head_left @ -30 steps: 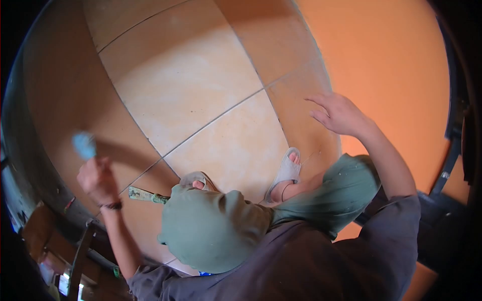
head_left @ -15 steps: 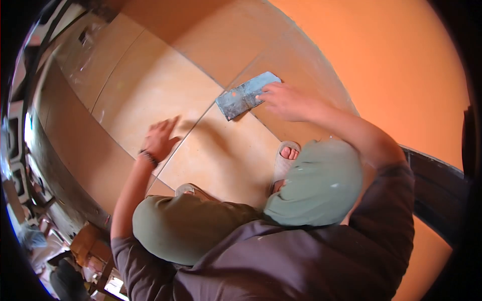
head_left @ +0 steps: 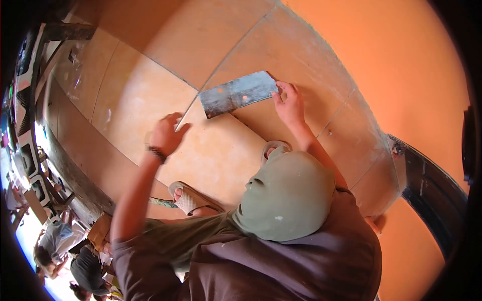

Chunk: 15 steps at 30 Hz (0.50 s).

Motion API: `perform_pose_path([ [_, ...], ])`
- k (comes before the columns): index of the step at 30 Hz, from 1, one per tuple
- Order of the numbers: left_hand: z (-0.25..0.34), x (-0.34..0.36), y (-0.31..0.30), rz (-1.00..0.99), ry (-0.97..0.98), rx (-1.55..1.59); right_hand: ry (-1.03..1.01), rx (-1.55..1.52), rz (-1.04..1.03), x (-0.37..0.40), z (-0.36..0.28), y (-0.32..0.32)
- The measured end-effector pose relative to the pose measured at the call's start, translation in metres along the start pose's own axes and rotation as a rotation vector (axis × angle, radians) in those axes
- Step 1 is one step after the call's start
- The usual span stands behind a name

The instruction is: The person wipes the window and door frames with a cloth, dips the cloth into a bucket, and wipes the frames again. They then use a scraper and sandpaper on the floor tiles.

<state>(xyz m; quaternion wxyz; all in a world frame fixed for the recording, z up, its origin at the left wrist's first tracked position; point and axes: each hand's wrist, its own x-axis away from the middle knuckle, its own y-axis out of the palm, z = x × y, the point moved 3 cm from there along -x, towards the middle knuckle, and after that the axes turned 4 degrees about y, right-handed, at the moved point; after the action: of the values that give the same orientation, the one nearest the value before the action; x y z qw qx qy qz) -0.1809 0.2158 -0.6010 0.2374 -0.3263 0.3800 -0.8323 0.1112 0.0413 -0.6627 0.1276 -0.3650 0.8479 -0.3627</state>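
A flat grey-blue plate point(head_left: 236, 94) with dark smears and orange spots lies at an angle over the tiled floor point(head_left: 201, 150), near a joint between tiles. My right hand point(head_left: 289, 104) pinches its right end between thumb and fingers. To the left of the plate, my left hand point(head_left: 168, 133) hovers above the floor with its thumb apart from the fingers, holding nothing. A dark bracelet point(head_left: 157, 154) circles the left wrist.
An orange wall point(head_left: 401, 65) curves along the right, with a dark panel point(head_left: 434, 185) at its lower part. My sandalled foot point(head_left: 188, 198) rests on the tiles. Other people point(head_left: 88, 268) and stacked items show at the lower left.
The plate has shifted left in the view and turned flatter, with my right hand now at its end. My left hand has moved slightly right. My knees and body have shifted.
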Motion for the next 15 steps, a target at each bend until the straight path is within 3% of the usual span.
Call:
perform_pose_path([
  [1, 0.010, -0.007, 0.028, 0.084, -0.023, 0.114, 0.007, 0.001, 0.002, -0.001, 0.003, -0.001],
  [3, 0.024, -0.012, 0.067, 0.166, -0.196, 0.141, 0.189, -0.191, -0.190, 0.002, 0.012, 0.002],
  [5, 0.030, -0.013, 0.083, 0.177, -0.267, 0.251, 0.167, -0.156, -0.190, 0.002, 0.015, 0.001],
  [7, 0.030, -0.013, 0.085, 0.204, -0.351, 0.358, 0.129, -0.130, -0.203, -0.002, 0.015, 0.004],
  [12, 0.023, -0.015, 0.072, 0.382, -0.307, 0.269, 0.255, -0.514, -0.339, -0.004, 0.017, 0.012],
  [15, 0.023, -0.018, 0.067, 0.450, -0.409, 0.279, 0.182, -0.647, -0.416, -0.011, 0.010, 0.015],
])
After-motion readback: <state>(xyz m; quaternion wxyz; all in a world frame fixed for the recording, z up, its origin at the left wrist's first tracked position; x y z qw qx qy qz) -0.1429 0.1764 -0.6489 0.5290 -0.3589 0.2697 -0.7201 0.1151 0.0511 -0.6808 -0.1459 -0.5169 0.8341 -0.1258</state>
